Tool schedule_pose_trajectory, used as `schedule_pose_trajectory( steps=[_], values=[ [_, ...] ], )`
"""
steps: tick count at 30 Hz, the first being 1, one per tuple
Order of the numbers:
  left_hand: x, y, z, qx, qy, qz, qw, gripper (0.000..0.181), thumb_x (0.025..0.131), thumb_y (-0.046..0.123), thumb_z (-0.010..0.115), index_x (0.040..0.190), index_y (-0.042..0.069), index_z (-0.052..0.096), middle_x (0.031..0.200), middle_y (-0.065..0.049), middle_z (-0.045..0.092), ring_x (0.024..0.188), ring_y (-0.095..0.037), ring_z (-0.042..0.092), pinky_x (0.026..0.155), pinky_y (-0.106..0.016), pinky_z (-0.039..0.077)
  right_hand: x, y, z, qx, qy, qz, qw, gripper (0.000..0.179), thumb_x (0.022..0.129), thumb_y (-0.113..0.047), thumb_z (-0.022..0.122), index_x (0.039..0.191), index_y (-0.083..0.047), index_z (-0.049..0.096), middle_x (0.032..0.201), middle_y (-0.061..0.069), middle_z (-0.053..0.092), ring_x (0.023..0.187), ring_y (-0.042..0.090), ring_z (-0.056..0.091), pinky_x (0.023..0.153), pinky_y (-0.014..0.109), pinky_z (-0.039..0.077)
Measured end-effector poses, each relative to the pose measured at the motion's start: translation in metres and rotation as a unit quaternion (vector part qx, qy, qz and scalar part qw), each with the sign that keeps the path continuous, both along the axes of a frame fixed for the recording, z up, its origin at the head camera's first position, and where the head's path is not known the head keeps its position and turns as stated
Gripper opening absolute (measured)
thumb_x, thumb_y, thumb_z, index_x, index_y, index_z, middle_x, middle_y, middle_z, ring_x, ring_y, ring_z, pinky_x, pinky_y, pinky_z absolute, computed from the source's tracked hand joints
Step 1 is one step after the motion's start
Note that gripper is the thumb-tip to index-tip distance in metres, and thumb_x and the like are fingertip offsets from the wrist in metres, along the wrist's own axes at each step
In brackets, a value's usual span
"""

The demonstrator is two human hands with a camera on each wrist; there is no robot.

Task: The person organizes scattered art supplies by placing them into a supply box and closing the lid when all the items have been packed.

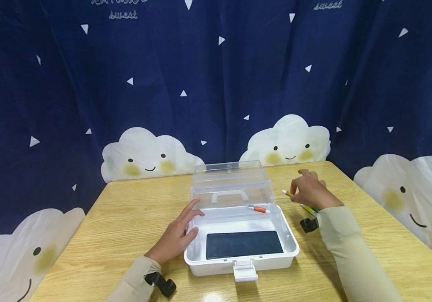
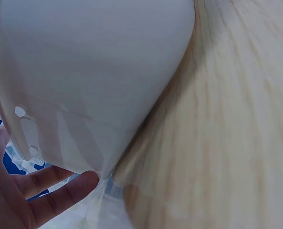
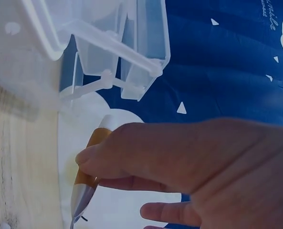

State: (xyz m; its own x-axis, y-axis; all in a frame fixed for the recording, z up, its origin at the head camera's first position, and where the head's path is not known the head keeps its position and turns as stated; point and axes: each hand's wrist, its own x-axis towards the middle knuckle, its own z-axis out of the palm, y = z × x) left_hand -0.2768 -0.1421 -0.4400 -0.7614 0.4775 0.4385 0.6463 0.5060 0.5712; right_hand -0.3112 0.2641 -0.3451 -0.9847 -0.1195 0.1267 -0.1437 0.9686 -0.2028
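My right hand (image 1: 311, 191) pinches a small ochre paint tube (image 3: 96, 138) with a white cap between thumb and finger, over the table right of the box. Below that hand a yellow-green tube (image 1: 308, 209) lies partly hidden by the wrist. My left hand (image 1: 175, 235) rests on the left side of a white plastic box (image 1: 265, 263), fingers loosely extended along its rim. The clear lid (image 1: 232, 176) stands raised at the back. Inside are an orange tube (image 1: 259, 209) near the back and a dark flat rectangle (image 1: 244, 244) on the floor.
The box stands on a wooden table (image 1: 133, 218), its white latch (image 1: 244, 270) hanging down in front. A dark blue curtain (image 1: 163, 54) with white clouds and triangles hangs behind the table. Small black camera mounts (image 1: 161, 284) are worn at the wrists.
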Motion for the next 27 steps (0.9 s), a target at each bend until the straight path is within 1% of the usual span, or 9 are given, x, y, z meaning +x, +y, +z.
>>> schedule_pose_trajectory(
  steps=[6, 11, 13, 15, 18, 21, 24, 25, 27],
  values=[
    [0.000, 0.000, -0.001, 0.000, 0.002, -0.001, 1.0000, 0.038, 0.094, 0.011, 0.055, 0.127, 0.029, 0.051, 0.159, 0.007, 0.021, 0.049, -0.003, 0.032, 0.052, -0.024, 0.042, 0.003, -0.003, 0.004, -0.008, 0.008, 0.007, 0.9999, 0.008, 0.076, -0.017, 0.075, 0.076, -0.013, 0.069, 0.143, 0.034, 0.031, 0.126, 0.055, 0.026, 0.085, 0.069, 0.033],
    [-0.001, 0.000, -0.001, 0.000, 0.004, -0.002, 1.0000, 0.038, 0.094, 0.009, 0.055, 0.127, 0.027, 0.051, 0.159, 0.005, 0.021, 0.052, -0.004, 0.037, 0.052, -0.024, 0.042, 0.006, -0.008, 0.009, -0.017, 0.020, 0.021, 0.9994, 0.008, 0.075, -0.017, 0.076, 0.075, -0.014, 0.068, 0.144, 0.033, 0.030, 0.128, 0.054, 0.024, 0.087, 0.069, 0.033],
    [-0.001, 0.000, -0.001, 0.000, 0.002, 0.001, 1.0000, 0.037, 0.094, 0.010, 0.055, 0.127, 0.028, 0.051, 0.159, 0.007, 0.020, 0.052, -0.003, 0.037, 0.053, -0.024, 0.042, 0.007, -0.010, 0.010, -0.024, 0.022, 0.028, 0.9991, 0.007, 0.075, -0.016, 0.076, 0.075, -0.014, 0.069, 0.145, 0.032, 0.030, 0.129, 0.054, 0.023, 0.089, 0.069, 0.032],
    [-0.001, 0.000, -0.001, -0.001, 0.000, 0.001, 1.0000, 0.037, 0.094, 0.011, 0.055, 0.127, 0.029, 0.051, 0.159, 0.010, 0.019, 0.049, -0.003, 0.033, 0.052, -0.024, 0.042, 0.008, -0.012, 0.012, -0.028, 0.025, 0.035, 0.9987, 0.007, 0.075, -0.016, 0.075, 0.075, -0.015, 0.069, 0.145, 0.032, 0.030, 0.130, 0.054, 0.023, 0.090, 0.070, 0.031],
    [0.000, 0.000, -0.002, -0.001, -0.001, 0.001, 1.0000, 0.037, 0.094, 0.011, 0.055, 0.127, 0.029, 0.051, 0.158, 0.012, 0.019, 0.049, -0.002, 0.032, 0.052, -0.024, 0.042, 0.009, -0.014, 0.013, -0.030, 0.035, 0.043, 0.9980, 0.007, 0.073, -0.015, 0.075, 0.074, -0.015, 0.068, 0.145, 0.032, 0.031, 0.130, 0.054, 0.024, 0.090, 0.071, 0.031],
    [-0.001, 0.000, -0.002, 0.000, 0.004, 0.001, 1.0000, 0.038, 0.094, 0.011, 0.055, 0.127, 0.029, 0.051, 0.159, 0.009, 0.020, 0.051, -0.004, 0.036, 0.053, -0.024, 0.042, 0.011, -0.016, 0.015, -0.026, 0.041, 0.046, 0.9977, 0.007, 0.073, -0.014, 0.075, 0.074, -0.015, 0.069, 0.144, 0.032, 0.031, 0.129, 0.054, 0.025, 0.089, 0.071, 0.032],
    [-0.001, 0.000, -0.002, 0.000, 0.006, 0.003, 1.0000, 0.038, 0.094, 0.010, 0.056, 0.126, 0.030, 0.051, 0.159, 0.008, 0.021, 0.064, -0.006, 0.048, 0.054, -0.025, 0.043, 0.012, -0.017, 0.016, -0.026, 0.044, 0.048, 0.9975, 0.006, 0.074, -0.014, 0.075, 0.074, -0.015, 0.069, 0.145, 0.031, 0.032, 0.129, 0.054, 0.025, 0.089, 0.070, 0.032],
    [-0.001, 0.000, -0.003, 0.000, 0.006, 0.002, 1.0000, 0.038, 0.094, 0.010, 0.056, 0.126, 0.030, 0.051, 0.159, 0.007, 0.021, 0.067, -0.007, 0.050, 0.055, -0.025, 0.043, 0.013, -0.018, 0.017, -0.027, 0.045, 0.050, 0.9974, 0.006, 0.074, -0.014, 0.075, 0.074, -0.015, 0.069, 0.145, 0.031, 0.032, 0.129, 0.054, 0.025, 0.089, 0.070, 0.032],
    [-0.001, 0.000, -0.002, -0.001, 0.004, 0.004, 1.0000, 0.039, 0.094, 0.010, 0.056, 0.126, 0.031, 0.051, 0.159, 0.008, 0.021, 0.066, -0.007, 0.049, 0.055, -0.025, 0.043, 0.014, -0.020, 0.017, -0.029, 0.046, 0.054, 0.9971, 0.006, 0.074, -0.014, 0.075, 0.074, -0.015, 0.068, 0.145, 0.031, 0.032, 0.129, 0.054, 0.025, 0.090, 0.071, 0.031]
  ],
)
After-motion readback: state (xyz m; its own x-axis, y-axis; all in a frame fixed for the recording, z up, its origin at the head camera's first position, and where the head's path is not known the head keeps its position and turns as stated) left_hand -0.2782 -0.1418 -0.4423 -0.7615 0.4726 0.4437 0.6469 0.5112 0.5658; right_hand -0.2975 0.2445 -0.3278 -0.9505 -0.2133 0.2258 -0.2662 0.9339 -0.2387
